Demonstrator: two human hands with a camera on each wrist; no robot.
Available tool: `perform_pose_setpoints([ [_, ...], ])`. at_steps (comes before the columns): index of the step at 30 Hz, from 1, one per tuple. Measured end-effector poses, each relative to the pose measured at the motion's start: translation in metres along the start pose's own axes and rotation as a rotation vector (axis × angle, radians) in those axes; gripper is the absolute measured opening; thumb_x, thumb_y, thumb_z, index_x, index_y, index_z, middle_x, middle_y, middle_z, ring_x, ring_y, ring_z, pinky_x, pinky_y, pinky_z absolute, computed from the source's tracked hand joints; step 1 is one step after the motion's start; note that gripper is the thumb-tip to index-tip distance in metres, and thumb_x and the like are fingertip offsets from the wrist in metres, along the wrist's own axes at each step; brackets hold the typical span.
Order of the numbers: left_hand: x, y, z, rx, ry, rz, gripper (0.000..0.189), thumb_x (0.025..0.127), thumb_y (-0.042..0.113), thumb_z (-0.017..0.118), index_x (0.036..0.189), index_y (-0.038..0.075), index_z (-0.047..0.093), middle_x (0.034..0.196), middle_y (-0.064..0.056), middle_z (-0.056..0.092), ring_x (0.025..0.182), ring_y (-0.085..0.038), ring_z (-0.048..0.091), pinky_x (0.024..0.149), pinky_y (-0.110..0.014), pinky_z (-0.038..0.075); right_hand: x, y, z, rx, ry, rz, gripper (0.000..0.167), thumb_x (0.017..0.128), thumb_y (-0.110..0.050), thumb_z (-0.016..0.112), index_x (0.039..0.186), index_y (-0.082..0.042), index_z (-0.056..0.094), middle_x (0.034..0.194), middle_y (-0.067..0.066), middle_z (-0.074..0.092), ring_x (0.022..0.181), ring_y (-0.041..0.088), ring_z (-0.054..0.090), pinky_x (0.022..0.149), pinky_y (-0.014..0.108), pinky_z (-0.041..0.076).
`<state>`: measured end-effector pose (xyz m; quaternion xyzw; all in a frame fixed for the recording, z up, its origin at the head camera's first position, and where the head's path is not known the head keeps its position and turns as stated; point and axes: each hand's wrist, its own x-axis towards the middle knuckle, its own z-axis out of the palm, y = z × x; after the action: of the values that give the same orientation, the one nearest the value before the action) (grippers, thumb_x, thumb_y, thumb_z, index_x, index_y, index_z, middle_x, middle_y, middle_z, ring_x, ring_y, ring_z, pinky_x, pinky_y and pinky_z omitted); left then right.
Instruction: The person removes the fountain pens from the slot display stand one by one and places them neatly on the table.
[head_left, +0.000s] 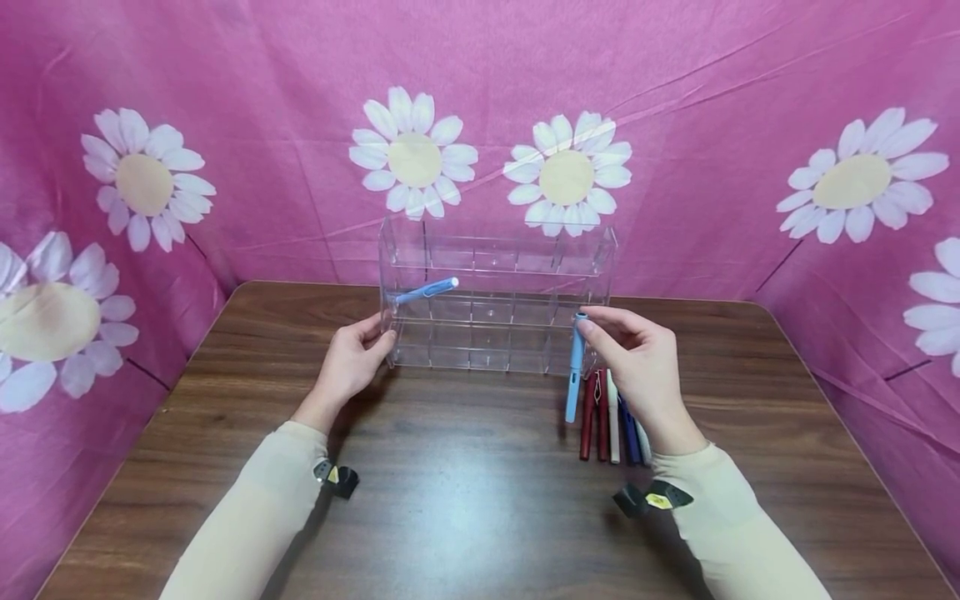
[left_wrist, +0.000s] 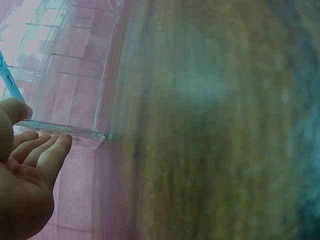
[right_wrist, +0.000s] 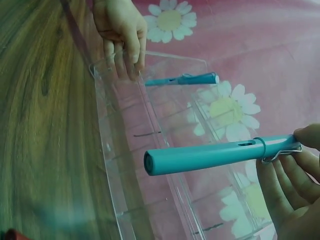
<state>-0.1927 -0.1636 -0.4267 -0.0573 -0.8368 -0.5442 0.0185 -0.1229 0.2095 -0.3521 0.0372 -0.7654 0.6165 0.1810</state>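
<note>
A clear plastic pen organizer with several tiered compartments stands on the table. My left hand grips its left side wall, thumb on one face and fingers on the other in the left wrist view. One blue pen leans inside a left compartment, its white-tipped end up to the right. My right hand pinches a light blue fountain pen by its capped, clip end. That pen hangs nearly upright before the organizer's right end, lower end down in the head view.
Several more pens lie side by side below the right hand: dark red pens, a white pen and a dark blue pen, partly hidden by the hand. A pink flowered cloth hangs behind the brown wooden table.
</note>
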Motion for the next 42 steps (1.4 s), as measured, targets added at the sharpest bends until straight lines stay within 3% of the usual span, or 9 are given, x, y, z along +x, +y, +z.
perform_pose_setpoints([
  [7, 0.002, 0.0, 0.0, -0.014, -0.002, 0.003, 0.044, 0.106, 0.009, 0.061, 0.148, -0.004, 0.061, 0.134, -0.027, 0.072, 0.099, -0.001, 0.071, 0.08, -0.006, 0.056, 0.0, 0.005, -0.011, -0.068, -0.006, 0.005, 0.025, 0.098, -0.011, 0.079, 0.118, 0.003, 0.08, 0.093, -0.019, 0.081, 0.08, -0.002, 0.072, 0.07, 0.016, 0.061],
  [14, 0.004, 0.001, -0.001, -0.019, 0.004, 0.011, 0.045, 0.106, 0.009, 0.061, 0.149, -0.004, 0.06, 0.135, -0.027, 0.071, 0.103, -0.005, 0.073, 0.08, -0.006, 0.057, -0.001, 0.009, -0.021, -0.107, 0.002, 0.005, 0.028, 0.099, -0.017, 0.08, 0.12, 0.002, 0.08, 0.094, -0.014, 0.082, 0.079, -0.001, 0.073, 0.071, 0.017, 0.064],
  [25, 0.002, 0.001, 0.0, -0.032, -0.004, 0.002, 0.044, 0.106, 0.008, 0.061, 0.149, -0.003, 0.061, 0.136, -0.026, 0.071, 0.093, 0.011, 0.066, 0.081, -0.006, 0.057, -0.003, 0.01, -0.032, 0.087, 0.04, 0.12, 0.024, 0.095, -0.004, 0.081, 0.118, 0.004, 0.079, 0.089, -0.012, 0.082, 0.074, 0.004, 0.072, 0.067, 0.018, 0.064],
  [29, 0.002, 0.0, 0.0, -0.028, 0.0, 0.004, 0.044, 0.106, 0.008, 0.061, 0.149, -0.002, 0.061, 0.136, -0.026, 0.071, 0.096, 0.005, 0.069, 0.081, -0.006, 0.057, -0.003, 0.012, -0.036, 0.105, 0.06, 0.122, 0.025, 0.094, -0.005, 0.082, 0.116, 0.007, 0.079, 0.087, -0.009, 0.082, 0.07, 0.003, 0.071, 0.065, 0.017, 0.063],
  [42, 0.001, -0.003, 0.0, -0.005, -0.006, 0.0, 0.045, 0.106, 0.01, 0.061, 0.15, -0.002, 0.061, 0.135, -0.026, 0.072, 0.116, -0.03, 0.074, 0.081, -0.004, 0.055, -0.007, 0.019, -0.053, 0.005, 0.071, 0.122, 0.026, 0.095, -0.008, 0.082, 0.118, 0.003, 0.08, 0.089, -0.011, 0.083, 0.069, 0.003, 0.072, 0.062, 0.015, 0.06],
])
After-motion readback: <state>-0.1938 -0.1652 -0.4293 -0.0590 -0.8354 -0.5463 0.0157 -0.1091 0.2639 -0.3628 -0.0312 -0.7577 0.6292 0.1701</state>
